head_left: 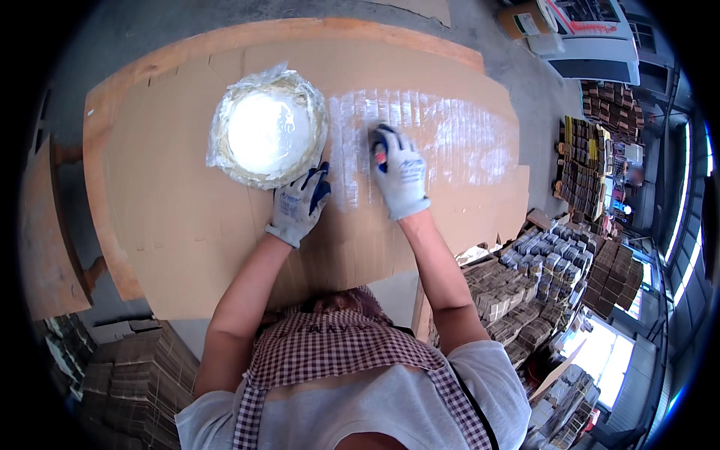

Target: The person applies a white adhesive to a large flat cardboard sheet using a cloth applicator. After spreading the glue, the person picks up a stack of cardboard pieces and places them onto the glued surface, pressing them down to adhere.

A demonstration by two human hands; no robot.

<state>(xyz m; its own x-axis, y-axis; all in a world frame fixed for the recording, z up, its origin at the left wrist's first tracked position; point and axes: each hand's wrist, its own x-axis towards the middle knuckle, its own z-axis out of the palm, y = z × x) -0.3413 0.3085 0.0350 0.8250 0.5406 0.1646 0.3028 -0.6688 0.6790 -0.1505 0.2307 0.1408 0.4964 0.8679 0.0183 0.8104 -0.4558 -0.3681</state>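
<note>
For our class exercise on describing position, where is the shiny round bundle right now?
In the head view, the shiny round bundle lies left of centre on the cardboard, just beyond the left hand and left of the clear strips.

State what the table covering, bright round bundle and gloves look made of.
Table covering: matt cardboard, judging by brown colour and creases. Round bundle: apparently glossy clear plastic outside, crinkled and shiny; inside unclear. Gloves: probably matt pale knit fabric, given soft cuffs; blue areas look coated.
</note>
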